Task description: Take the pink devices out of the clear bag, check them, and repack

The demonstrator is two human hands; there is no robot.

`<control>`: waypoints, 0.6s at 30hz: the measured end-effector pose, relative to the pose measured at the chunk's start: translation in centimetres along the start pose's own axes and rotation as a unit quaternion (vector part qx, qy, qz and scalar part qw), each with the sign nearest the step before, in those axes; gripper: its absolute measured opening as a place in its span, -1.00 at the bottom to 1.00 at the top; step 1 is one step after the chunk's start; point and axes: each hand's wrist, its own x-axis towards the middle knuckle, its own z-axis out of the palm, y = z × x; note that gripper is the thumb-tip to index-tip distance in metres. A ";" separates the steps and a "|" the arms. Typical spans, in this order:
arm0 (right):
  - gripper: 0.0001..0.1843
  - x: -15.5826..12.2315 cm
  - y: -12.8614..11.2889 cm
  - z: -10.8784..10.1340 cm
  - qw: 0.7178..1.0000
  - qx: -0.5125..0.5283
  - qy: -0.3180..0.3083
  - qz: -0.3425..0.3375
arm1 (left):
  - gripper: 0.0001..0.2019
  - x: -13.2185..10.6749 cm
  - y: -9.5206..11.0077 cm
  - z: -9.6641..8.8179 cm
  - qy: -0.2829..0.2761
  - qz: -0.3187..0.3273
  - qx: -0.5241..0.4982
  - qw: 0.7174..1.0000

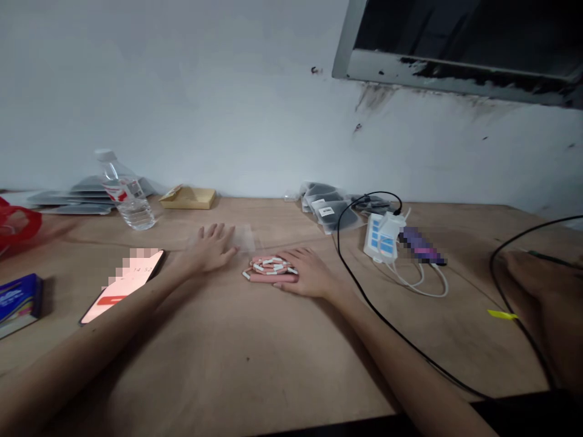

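Note:
In the middle of the wooden table (195, 364) lies a coiled skipping rope (273, 265) with pink and white beads and a smooth pink handle along its front. My right hand (307, 273) curls round its right end, thumb in front and fingers over the back. To the left, my left hand (212, 247) rests flat with fingers spread. Under and beside that hand is a thin clear plastic bag (246, 238).
Left are a phone (121, 288), a blue box (20, 303), a water bottle (130, 197) and a yellow cardboard tray (189, 198). Bagged dark items (328, 206) lie behind. A power strip (380, 240), black cable (364, 291) and another person's arm (537, 285) are right.

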 end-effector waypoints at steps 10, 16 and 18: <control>-0.36 -0.7 1.1 -1.0 0.998 0.060 0.012 -0.028 | 0.00 -0.4 -0.1 -0.5 -0.007 0.045 -0.003 0.999; -0.42 -1.0 2.4 -0.7 0.990 0.100 0.090 0.039 | -0.08 -0.5 -0.5 -0.5 0.032 0.131 -0.022 0.991; -0.44 -1.0 2.7 -0.5 0.988 0.087 0.113 0.061 | -0.09 -0.6 -0.5 -0.6 0.035 0.149 -0.029 0.988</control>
